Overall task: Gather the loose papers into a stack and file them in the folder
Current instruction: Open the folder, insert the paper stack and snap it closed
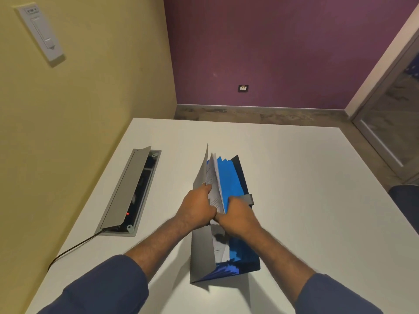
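Filing step, centre frame: left hand [196,207] gripping grey flap [201,250], right hand [238,217] grasping papers [214,186] inside expanding folder [233,177]; next, likely seating them fully.

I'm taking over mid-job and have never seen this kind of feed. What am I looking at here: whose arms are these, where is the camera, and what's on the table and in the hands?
There is no machine here. The one picture comes from a wide-angle camera worn on a person's head, looking forward and down, so the two arms in blue sleeves are that person's own. On the white table stands a blue expanding folder with a grey cover, opened up. The left hand grips the grey cover with the papers beside it, and the right hand grips the blue dividers, so the papers appear to be going into a pocket. To the left, a grey cable box set in the tabletop has its lid raised, with a black cable leading out.
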`<control>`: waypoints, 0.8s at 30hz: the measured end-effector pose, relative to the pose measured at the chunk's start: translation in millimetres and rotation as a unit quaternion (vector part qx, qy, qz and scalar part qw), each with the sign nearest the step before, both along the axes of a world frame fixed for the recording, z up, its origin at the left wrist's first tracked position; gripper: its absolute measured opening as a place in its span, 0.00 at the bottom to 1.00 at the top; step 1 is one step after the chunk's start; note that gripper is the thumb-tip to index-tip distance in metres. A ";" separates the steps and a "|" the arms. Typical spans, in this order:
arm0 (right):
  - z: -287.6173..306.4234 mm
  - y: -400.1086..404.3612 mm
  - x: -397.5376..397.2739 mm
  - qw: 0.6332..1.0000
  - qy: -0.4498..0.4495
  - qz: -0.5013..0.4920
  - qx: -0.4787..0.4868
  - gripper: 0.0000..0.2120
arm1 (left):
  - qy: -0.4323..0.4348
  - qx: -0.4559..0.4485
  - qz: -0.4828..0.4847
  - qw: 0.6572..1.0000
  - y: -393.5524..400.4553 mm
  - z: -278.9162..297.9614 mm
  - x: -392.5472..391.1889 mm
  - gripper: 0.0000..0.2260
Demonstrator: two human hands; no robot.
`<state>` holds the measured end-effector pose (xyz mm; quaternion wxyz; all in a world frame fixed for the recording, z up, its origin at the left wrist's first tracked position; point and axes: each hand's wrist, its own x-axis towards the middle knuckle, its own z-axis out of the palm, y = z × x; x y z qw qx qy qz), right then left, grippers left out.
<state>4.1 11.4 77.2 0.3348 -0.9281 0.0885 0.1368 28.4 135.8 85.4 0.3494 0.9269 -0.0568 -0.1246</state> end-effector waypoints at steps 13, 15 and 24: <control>-25.3 -80.8 10.6 0.994 -0.073 0.040 -0.069 0.23 | 0.022 -0.015 -0.037 0.999 4.3 -14.1 7.2 0.24; -31.4 -82.5 8.9 0.990 -0.100 0.072 -0.066 0.26 | 0.019 -0.014 -0.043 0.999 1.0 -16.7 7.6 0.24; -63.7 -89.2 13.9 0.993 -0.073 0.082 -0.049 0.10 | 0.018 0.013 -0.070 0.997 -19.4 -26.3 4.3 0.23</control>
